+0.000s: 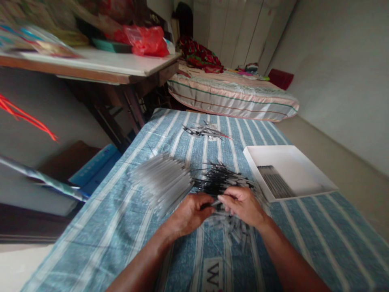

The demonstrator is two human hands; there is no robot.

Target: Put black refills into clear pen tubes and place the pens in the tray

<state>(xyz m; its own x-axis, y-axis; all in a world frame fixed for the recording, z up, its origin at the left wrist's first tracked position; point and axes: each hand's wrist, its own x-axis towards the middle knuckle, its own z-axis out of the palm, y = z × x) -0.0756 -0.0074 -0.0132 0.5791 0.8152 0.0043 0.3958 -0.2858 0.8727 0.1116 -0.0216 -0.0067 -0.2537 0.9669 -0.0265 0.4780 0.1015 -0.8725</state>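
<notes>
My left hand (194,211) and my right hand (244,205) meet over the middle of the table, fingertips pinched on a slim grey pen part (216,202) between them. Its ends are mostly covered by the fingers. Left of the hands lies a wide stack of pale, translucent pen barrels (162,182), side by side. Just beyond the fingers is a heap of thin black pen pieces (214,176). Short grey pieces that look like pen caps (238,231) lie loose beneath and in front of my right hand. Blur hides their finer detail.
A shallow white box (310,170) on the right holds a row of slim grey pens (276,181). More thin pieces (205,130) lie at the far end of the striped tablecloth (121,227). A side table (121,67) with a red plastic bag (148,40) stands left; a bed (231,91) is behind.
</notes>
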